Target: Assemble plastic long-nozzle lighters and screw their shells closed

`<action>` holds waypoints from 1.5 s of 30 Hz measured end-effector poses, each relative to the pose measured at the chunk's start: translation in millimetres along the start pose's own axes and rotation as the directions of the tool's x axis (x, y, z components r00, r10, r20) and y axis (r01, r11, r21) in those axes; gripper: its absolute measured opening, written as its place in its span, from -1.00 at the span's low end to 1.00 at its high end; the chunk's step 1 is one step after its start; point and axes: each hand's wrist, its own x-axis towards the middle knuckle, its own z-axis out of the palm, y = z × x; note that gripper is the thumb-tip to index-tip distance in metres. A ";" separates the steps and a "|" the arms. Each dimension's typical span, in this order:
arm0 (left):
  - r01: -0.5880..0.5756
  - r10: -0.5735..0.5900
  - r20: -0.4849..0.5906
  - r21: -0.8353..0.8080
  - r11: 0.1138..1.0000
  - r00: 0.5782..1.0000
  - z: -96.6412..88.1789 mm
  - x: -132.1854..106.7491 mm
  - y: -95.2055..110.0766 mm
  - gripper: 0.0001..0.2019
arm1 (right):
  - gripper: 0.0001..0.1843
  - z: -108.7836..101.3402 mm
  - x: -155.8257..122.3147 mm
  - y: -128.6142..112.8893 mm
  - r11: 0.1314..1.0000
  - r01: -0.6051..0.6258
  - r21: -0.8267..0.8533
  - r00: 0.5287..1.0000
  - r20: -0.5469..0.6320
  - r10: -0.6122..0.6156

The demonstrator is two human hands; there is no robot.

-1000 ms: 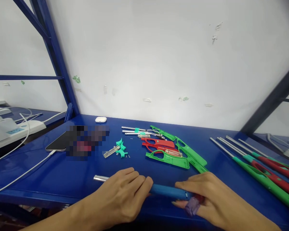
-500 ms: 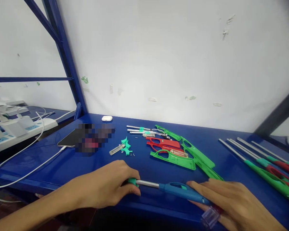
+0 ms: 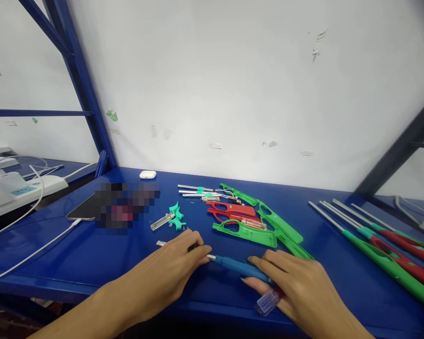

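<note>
A blue long-reach lighter point(image 3: 233, 265) lies across between my two hands, just above the table's front part. My left hand point(image 3: 176, 261) is closed round its metal tube, and the tube's tip pokes out beyond the fingers. My right hand point(image 3: 297, 278) grips the blue body. A clear purple handle point(image 3: 267, 302), like that of a screwdriver, juts out below the right palm; its far end is hidden by the hand. Behind the hands lie green lighter shell halves point(image 3: 249, 234), red shell halves point(image 3: 238, 208), and teal plastic pieces point(image 3: 176, 216) next to a clear fuel tank point(image 3: 162, 221).
Several metal tubes point(image 3: 198, 192) with wires lie farther back. At right rest whole lighters, a green one point(image 3: 381, 261) nearest. A phone point(image 3: 86, 205) with a white cable, a white earphone case point(image 3: 147, 174) and a power strip point(image 3: 31, 193) are at left. Tiny loose parts lie near the teal pieces.
My left hand has moved up along the tube nearer the blue body, so the tip now shows past it. Both hands and the lighter sit slightly higher; the view has turned a little right.
</note>
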 end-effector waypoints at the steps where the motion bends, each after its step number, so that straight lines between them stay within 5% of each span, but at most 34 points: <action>1: -0.021 0.021 -0.006 -0.002 1.000 1.000 2.2 -1.2 -1.2 -0.67 | -0.59 0.2 0.4 -0.9 1.000 0.003 0.003 1.000 0.001 -0.003; 7: -0.140 0.136 0.043 0.113 0.984 0.990 6.2 -8.9 -4.5 -0.17 | -0.61 -0.1 10.0 -5.3 0.999 0.028 0.045 0.989 0.141 -0.034; 14: -0.366 0.350 0.110 0.332 0.869 0.930 9.4 -5.8 -1.8 -0.10 | -0.51 -0.8 13.4 -8.0 0.978 -0.116 0.171 0.963 0.259 0.068; 17: -0.368 0.361 0.094 0.383 0.847 0.928 7.8 -1.7 6.1 -0.19 | -0.52 -0.4 12.5 -10.0 0.971 -0.164 0.171 0.957 0.266 0.115; 23: -0.365 0.387 0.086 0.563 0.741 0.918 -1.0 13.7 23.2 -0.74 | -0.58 -2.2 13.0 -9.6 0.955 -0.244 0.167 0.941 0.277 0.192; 30: -0.397 0.413 0.142 0.661 0.637 0.900 -6.3 27.8 18.1 -0.80 | -0.65 -11.0 -7.7 1.2 0.911 -0.388 0.142 0.890 0.315 0.330; 38: -0.425 0.389 0.202 0.618 0.661 0.899 -14.3 33.1 23.1 -0.85 | -0.62 -10.2 -15.1 3.1 0.912 -0.401 0.087 0.870 0.349 0.349; 45: -0.442 0.354 0.270 0.625 0.643 0.896 -1.4 44.9 19.7 -0.88 | -0.56 -9.9 -16.7 3.8 0.894 -0.442 0.074 0.840 0.384 0.384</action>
